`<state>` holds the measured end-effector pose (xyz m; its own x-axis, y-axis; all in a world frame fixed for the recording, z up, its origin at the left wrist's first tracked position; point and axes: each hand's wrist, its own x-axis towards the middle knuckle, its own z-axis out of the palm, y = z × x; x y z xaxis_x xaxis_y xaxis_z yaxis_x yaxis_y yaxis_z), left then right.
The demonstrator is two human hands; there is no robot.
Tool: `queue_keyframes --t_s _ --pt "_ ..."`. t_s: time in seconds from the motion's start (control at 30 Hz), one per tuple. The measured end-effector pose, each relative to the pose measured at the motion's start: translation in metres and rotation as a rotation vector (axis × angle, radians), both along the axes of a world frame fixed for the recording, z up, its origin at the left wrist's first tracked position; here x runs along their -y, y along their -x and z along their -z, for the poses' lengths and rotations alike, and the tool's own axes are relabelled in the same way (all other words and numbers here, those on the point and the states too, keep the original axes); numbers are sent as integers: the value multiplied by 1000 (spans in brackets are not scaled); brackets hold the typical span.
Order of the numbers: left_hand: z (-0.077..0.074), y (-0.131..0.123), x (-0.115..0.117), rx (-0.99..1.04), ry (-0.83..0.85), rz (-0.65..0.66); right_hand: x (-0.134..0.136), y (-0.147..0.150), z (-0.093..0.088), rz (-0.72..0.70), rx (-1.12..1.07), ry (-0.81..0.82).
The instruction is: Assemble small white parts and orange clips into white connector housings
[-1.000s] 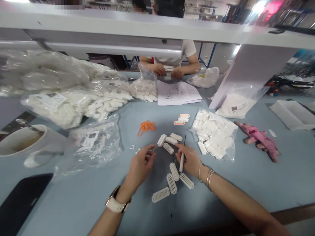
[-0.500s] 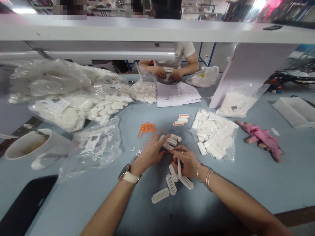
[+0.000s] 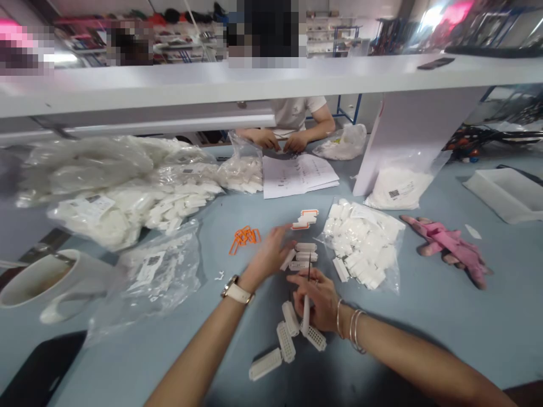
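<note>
My left hand (image 3: 269, 254), blurred by motion, has its fingers stretched out and apart above the bench. Beside its fingertips lies a tilted white connector housing (image 3: 288, 260). Several more white housings (image 3: 306, 247) lie stacked just right of it. Beyond them is a small group of housings with orange inserts (image 3: 301, 225). My right hand (image 3: 318, 299) is closed round a white-handled tool (image 3: 306, 316), whose thin dark shaft points away from me. Nearer me, several white housings with rows of holes (image 3: 285, 341) lie loose. Left of my left hand is a pile of orange frames (image 3: 245, 238).
Bags of white parts (image 3: 365, 243) stand right, with more bags (image 3: 97, 212) at back left. A mug (image 3: 63, 282) and a black phone (image 3: 46, 367) are at left. A pink glove (image 3: 445, 243) lies right. A co-worker's hands (image 3: 282, 141) show behind printed sheets (image 3: 299, 175).
My left hand has lifted off the stacked housings and moved slightly away from them, uncovering more of them. My right hand still holds the tool, a little nearer me. The whole view has shifted.
</note>
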<state>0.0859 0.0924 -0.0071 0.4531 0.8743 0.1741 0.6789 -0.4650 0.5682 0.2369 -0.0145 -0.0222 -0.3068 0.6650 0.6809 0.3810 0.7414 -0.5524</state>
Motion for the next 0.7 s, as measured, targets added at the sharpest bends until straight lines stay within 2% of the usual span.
queue_keyframes --t_s 0.07,0.1,0.23,0.4,0.47,0.57,0.7 --pt "-4 -3 -16 -66 53 -151 -1 0 2 -65 -2 -17" --pt "-6 -6 -24 -97 79 -170 -1 1 3 -81 -10 -21" --pt "-2 -32 -54 -98 108 -92 -3 2 5 -73 -49 -4" --pt "6 -72 -75 -51 110 -94 -3 3 6 -63 -58 20" --pt "4 -75 -77 -41 117 -129 -4 4 8 -63 -60 26" --pt "-7 -58 -71 -46 114 -137 -4 5 12 -61 -76 0" --pt "-25 -14 -37 -171 161 273 -4 5 13 -89 -113 -93"
